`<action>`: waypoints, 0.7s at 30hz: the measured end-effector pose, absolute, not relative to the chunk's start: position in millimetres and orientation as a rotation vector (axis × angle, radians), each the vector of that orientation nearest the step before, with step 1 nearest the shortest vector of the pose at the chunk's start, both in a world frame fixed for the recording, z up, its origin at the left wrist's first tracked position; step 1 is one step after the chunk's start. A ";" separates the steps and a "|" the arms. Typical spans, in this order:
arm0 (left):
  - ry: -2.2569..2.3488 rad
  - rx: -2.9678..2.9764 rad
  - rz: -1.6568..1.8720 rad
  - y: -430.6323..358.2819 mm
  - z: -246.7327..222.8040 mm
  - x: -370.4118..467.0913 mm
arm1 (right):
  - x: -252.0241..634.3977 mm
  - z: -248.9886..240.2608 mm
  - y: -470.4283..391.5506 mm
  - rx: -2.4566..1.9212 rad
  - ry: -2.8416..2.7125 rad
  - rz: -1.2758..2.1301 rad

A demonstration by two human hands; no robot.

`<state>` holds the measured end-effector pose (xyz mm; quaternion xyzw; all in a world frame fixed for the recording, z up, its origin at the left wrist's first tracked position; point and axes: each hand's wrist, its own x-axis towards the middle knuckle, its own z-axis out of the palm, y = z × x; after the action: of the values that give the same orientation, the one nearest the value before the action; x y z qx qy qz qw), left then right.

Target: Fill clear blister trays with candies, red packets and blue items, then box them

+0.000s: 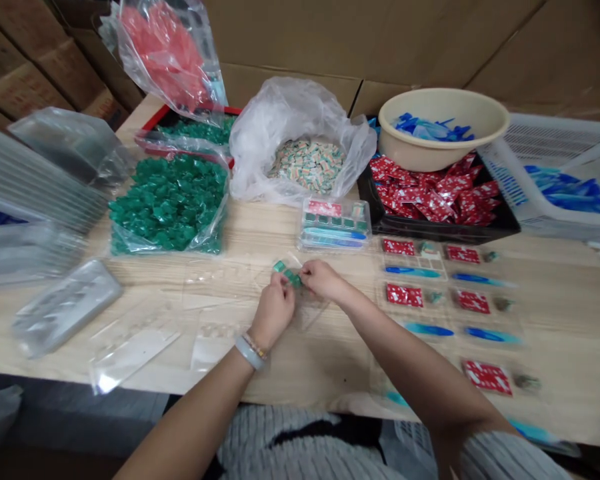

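Note:
My left hand (274,308), with bracelets at the wrist, pinches a short strip of small green pieces (287,272) from below. From the right, my right hand (323,280) closes its fingertips at the strip's other end. The strip is small and a little blurred, so I cannot tell exactly what the pieces are. Under and around both hands lie clear plastic trays (217,283). Just beyond them stands a stack of filled clear trays (335,225), holding a red packet, green pieces and blue pen-like tools.
Behind lie a bag of green pieces (170,203), a white bag of small printed pieces (307,167) and a black bin of red packets (437,193) under a beige basin (443,150). Filled trays (427,330) cover the right; a wrapped tray stack (70,303) sits left.

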<state>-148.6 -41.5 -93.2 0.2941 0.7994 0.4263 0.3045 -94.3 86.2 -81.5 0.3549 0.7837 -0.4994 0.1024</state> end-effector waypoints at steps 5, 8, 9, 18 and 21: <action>2.185 1.139 1.110 -43.6 -92.5 -143.1 | -84.1 -90.5 87.0 0.768 2.563 -1.431; 2.248 1.161 1.055 -43.3 -100.0 -141.0 | -75.5 -99.9 86.2 0.638 2.679 -1.467; 2.270 1.154 1.032 -43.3 -102.0 -140.7 | -73.5 -102.5 85.6 0.616 2.696 -1.489; 2.276 1.230 0.980 -44.6 -97.1 -140.1 | -79.4 -104.0 80.1 0.724 2.795 -1.194; 2.309 1.231 0.934 -46.0 -98.4 -138.0 | -79.2 -101.5 78.5 0.730 2.805 -1.146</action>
<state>-138.0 -46.0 -98.4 0.4358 0.8174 0.3306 0.1805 -79.2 78.5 -101.5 0.2342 0.8999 -0.3675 0.0122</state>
